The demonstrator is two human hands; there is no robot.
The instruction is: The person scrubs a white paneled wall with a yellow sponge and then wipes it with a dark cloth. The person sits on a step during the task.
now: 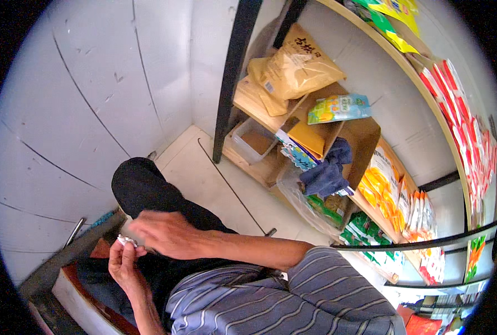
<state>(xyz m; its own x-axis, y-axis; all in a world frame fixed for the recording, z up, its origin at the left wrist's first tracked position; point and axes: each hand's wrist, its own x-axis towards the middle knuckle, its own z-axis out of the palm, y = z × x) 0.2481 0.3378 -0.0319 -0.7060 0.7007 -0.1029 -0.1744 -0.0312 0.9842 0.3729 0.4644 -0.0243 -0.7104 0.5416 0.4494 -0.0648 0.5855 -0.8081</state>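
Note:
My left hand [125, 261] pinches a small crumpled white thing [126, 240] between thumb and fingers. It is too small to tell what it is. Just above it is my right hand [167, 234], blurred, with its fingertips close to the white thing. Whether the right fingers hold anything cannot be made out. Both hands are above my lap, where my black trousers [144, 188] show, one knee reaching towards the wall.
A grey-white wall [93, 83] rises at the left. Past my knee, a thin black rod [231, 188] lies on the tiled floor [181, 159]. Shelving [257, 113] at the right holds a large tan bag [298, 67], a clear plastic box [254, 140], a dark blue cloth [328, 171] and many packets.

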